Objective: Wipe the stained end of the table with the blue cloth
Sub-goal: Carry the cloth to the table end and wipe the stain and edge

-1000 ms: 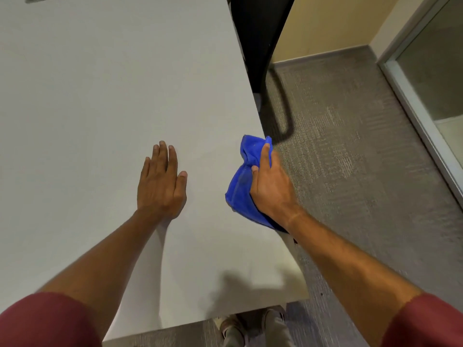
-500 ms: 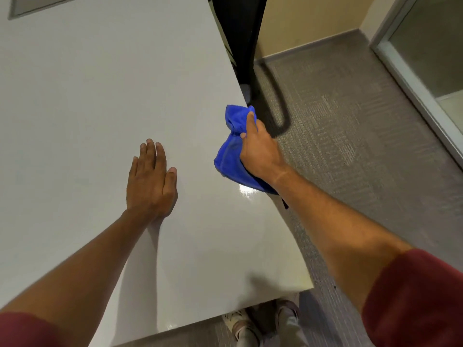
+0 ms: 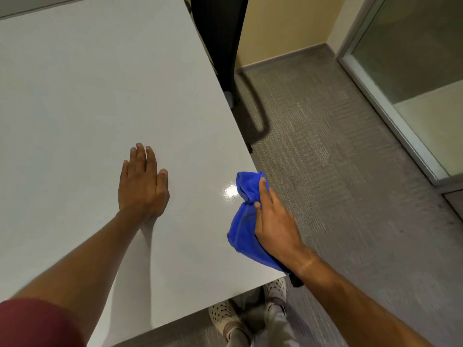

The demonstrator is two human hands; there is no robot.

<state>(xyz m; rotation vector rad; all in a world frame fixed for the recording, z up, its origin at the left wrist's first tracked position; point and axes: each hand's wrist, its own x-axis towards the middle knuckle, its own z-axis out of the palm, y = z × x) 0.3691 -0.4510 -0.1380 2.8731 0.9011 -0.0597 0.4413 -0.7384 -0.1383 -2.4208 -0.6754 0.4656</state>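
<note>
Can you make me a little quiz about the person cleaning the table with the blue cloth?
1. True or false: the left hand lies flat on the table, fingers stretched out.
2. Which hand presses the blue cloth? A) left hand B) right hand C) both hands
3. Fill the gap: the cloth sits by the table's ____ edge, next to the grey carpet.

Key:
1. True. The palm is down and nothing is under it.
2. B. The right hand is spread on top of the bunched cloth.
3. Right. The cloth partly hangs past that edge, close to the near corner.
</note>
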